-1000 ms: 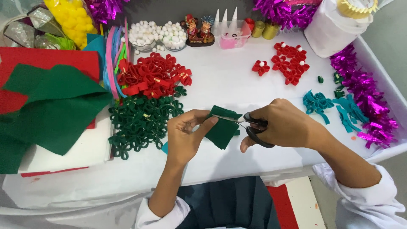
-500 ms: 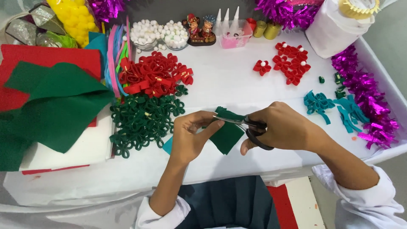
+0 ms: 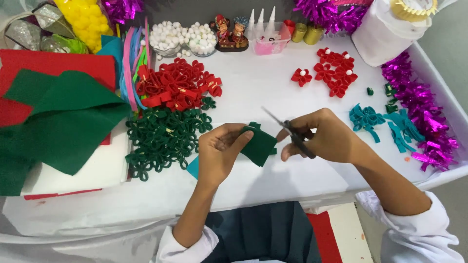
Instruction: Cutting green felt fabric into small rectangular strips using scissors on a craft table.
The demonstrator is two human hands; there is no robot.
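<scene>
My left hand [image 3: 220, 152] pinches a folded piece of dark green felt [image 3: 258, 145] above the front of the white table [image 3: 263, 92]. My right hand [image 3: 324, 136] grips black-handled scissors [image 3: 288, 129], whose blades point up and to the left, just clear of the felt's right edge. Both hands hover close together near the table's front middle.
A heap of dark green felt flowers [image 3: 163, 139] and red ones [image 3: 178, 88] lies left of my hands. Large green felt sheets [image 3: 58, 122] cover the far left. Finished red flowers [image 3: 331, 72], teal felt loops [image 3: 378, 122], purple tinsel [image 3: 419, 112], white pompom bowls [image 3: 183, 38] and glue bottles [image 3: 263, 24] line the back and right.
The scissors have come out of the felt and swung up, blades now pointing up-left. My left hand has kept the felt piece and shifted it slightly.
</scene>
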